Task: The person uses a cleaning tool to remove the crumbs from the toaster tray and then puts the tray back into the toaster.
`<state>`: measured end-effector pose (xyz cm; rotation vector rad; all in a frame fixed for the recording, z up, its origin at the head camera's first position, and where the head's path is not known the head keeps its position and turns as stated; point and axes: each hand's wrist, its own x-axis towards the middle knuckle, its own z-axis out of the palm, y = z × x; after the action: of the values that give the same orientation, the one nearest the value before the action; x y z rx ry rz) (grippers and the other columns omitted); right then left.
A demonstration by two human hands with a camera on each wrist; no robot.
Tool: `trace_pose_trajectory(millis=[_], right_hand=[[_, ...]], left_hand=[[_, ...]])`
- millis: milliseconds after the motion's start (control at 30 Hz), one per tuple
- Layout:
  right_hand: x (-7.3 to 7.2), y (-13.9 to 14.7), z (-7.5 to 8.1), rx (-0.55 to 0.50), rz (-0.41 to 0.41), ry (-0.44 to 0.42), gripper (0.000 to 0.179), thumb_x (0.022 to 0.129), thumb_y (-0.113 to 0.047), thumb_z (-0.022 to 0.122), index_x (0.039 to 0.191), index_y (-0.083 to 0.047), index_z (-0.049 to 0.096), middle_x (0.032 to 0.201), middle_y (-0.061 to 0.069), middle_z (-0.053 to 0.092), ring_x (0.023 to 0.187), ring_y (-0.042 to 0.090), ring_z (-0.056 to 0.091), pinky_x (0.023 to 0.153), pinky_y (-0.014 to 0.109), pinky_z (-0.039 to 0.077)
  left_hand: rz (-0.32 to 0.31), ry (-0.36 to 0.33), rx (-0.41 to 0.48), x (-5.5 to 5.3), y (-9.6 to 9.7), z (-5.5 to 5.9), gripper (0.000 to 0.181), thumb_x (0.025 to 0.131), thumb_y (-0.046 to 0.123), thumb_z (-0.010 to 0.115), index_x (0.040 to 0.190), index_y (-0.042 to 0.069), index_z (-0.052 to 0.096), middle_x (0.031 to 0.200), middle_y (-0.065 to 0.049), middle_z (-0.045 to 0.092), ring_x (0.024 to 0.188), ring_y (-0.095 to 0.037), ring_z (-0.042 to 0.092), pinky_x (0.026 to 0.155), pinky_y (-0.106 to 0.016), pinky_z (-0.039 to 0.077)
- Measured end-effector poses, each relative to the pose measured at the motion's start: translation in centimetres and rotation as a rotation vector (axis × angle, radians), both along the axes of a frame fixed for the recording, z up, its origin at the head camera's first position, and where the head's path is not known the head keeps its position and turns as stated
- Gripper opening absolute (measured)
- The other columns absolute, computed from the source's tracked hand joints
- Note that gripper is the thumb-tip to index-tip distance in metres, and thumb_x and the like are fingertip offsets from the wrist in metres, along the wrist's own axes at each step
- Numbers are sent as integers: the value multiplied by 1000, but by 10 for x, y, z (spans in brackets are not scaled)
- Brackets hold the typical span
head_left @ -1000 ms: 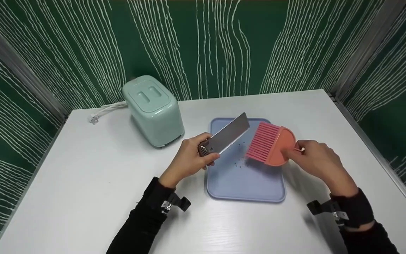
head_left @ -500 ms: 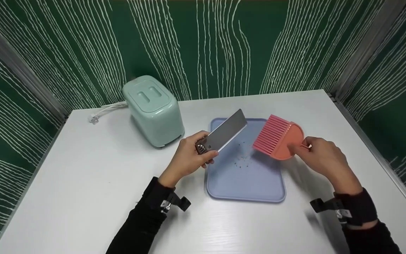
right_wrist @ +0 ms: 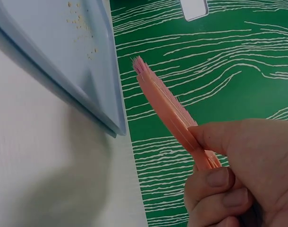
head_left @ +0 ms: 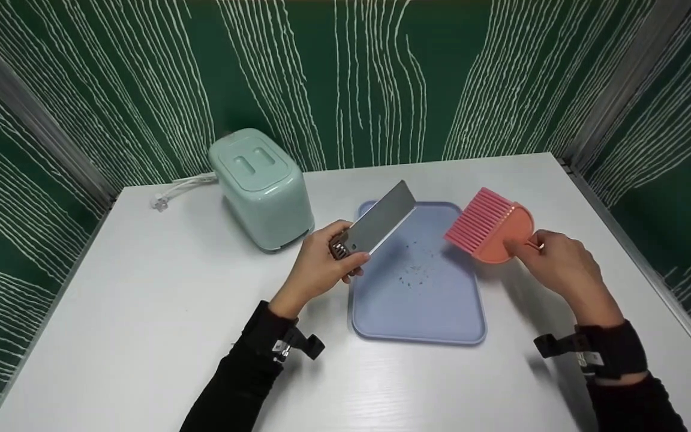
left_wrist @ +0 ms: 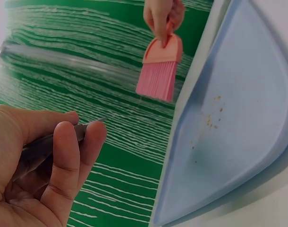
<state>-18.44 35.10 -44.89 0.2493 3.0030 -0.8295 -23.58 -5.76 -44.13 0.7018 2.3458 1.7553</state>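
Note:
My left hand [head_left: 320, 258] grips the dark handle of a cleaver [head_left: 381, 221], whose broad grey blade points up and away over the left side of a blue tray [head_left: 417, 321]. In the left wrist view the cleaver's dark handle [left_wrist: 35, 153] lies between thumb and fingers. My right hand [head_left: 561, 264] pinches the handle of a small hand brush [head_left: 504, 231] with an orange body and pink bristles. The brush is raised past the tray's right edge, bristles toward the far left. Small crumbs [head_left: 412, 276] are scattered on the tray's middle.
A mint-green toaster [head_left: 261, 192] with its lid on stands back left, its white cord and plug [head_left: 162, 201] beside it. The white table [head_left: 201, 360] meets green walls with white streaks [head_left: 375, 84] at the back and sides.
My right hand has drawn the brush right and away from me, from above the tray to past its right edge. My left hand has shifted the cleaver slightly left and away.

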Motion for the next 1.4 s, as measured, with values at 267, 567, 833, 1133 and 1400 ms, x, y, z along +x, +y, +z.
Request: trace_pose_trajectory(millis=[267,567,833,1133,1400], right_hand=[[-3,14,-9,-6,-42,6,59,105,-63,51,92,-7,59,78,6,55,75,24,50,60,34,34],[-7,29,-20,-29,-94,-55,59,105,-64,50,87,-8,54,74,3,49,73,23,47,59,34,33],[-6,34,-26,-52,-143,-119,63,104,-66,49,89,-5,57,77,6,53,77,26,51,60,34,37],[-5,38,-34,-45,-146,-154,67,105,-65,49,96,0,60,78,10,57,76,27,53,58,34,40],[-6,39,-39,-22,-161,-180,67,105,-65,48,97,1,60,77,10,56,75,26,52,58,35,39]], left_hand=[[5,0,-8,0,-1,0,38,93,8,83,129,7,68,95,-16,78,72,-18,74,58,-43,65],[8,-16,1,0,-1,1,37,94,7,82,128,7,68,95,-15,78,73,-15,72,59,-46,65],[17,-41,21,0,-1,1,36,93,5,81,127,7,68,95,-16,77,73,-16,72,56,-31,62],[22,-43,42,1,-1,3,36,94,5,81,127,6,67,94,-16,77,72,-15,72,55,-29,61],[28,-49,59,0,0,2,36,94,6,81,127,5,67,94,-16,78,72,-15,72,56,-28,61]])
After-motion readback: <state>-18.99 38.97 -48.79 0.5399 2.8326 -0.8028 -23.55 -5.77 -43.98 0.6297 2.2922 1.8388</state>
